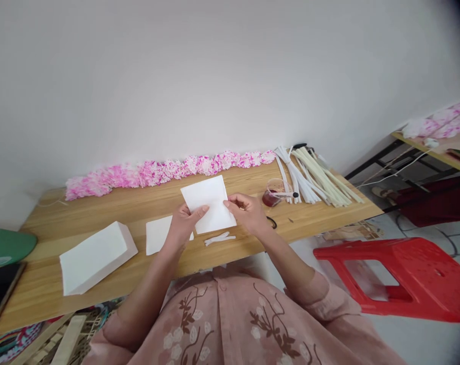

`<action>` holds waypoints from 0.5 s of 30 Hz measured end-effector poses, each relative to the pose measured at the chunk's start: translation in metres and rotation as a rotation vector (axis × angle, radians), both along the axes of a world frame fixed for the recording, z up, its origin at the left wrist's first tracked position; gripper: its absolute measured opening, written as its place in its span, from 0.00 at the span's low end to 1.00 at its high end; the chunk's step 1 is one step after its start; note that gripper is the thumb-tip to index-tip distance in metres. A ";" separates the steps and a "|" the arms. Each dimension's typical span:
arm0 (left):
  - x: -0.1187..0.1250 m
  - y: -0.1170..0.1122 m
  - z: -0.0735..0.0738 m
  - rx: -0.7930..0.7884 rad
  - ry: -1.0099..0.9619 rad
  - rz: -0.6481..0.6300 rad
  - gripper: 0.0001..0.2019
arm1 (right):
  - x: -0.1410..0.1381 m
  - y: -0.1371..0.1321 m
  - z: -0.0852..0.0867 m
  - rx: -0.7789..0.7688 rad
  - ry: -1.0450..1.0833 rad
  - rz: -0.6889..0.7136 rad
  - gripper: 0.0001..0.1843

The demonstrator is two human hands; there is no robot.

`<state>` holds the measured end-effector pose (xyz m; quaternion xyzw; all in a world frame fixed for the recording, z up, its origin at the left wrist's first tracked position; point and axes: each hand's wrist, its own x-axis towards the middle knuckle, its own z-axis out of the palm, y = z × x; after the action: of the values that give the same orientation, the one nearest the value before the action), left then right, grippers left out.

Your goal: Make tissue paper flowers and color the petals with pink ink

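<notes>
A white sheet of paper [210,198], perhaps several layers thick, is held above the table between my two hands. My left hand [184,222] pinches its left side, with the thumb lying on top. At the right edge, my right hand [247,210] grips the paper between thumb and fingers. Below my left hand another white sheet [156,234] lies flat on the wood, partly hidden by my forearm. Short white strips [219,238] rest just in front of the held paper. Further left stands a thick stack of white paper [96,258].
Pink-and-white ruffled flowers [169,171] line the wall side of the wooden table [138,203]. A clear cup of dark red liquid [272,196] has a brush-like stick across it. Bundled pale strips [313,177] lie at the right. A red stool [423,279] stands on the floor.
</notes>
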<state>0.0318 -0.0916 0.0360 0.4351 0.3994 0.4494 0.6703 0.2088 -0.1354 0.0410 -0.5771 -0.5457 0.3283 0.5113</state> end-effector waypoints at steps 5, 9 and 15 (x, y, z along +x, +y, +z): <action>0.003 0.004 0.000 -0.018 -0.004 0.025 0.22 | -0.001 0.000 0.001 0.003 -0.049 -0.012 0.11; 0.004 0.012 -0.001 0.024 -0.014 0.093 0.22 | 0.009 -0.002 0.000 0.008 -0.081 -0.079 0.10; 0.000 0.022 0.002 -0.015 -0.028 0.064 0.25 | 0.050 -0.035 -0.002 0.064 -0.597 -0.120 0.12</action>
<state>0.0319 -0.0696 0.0376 0.4106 0.4071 0.4734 0.6645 0.2586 -0.1699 0.0386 -0.6628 -0.6470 0.0962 0.3644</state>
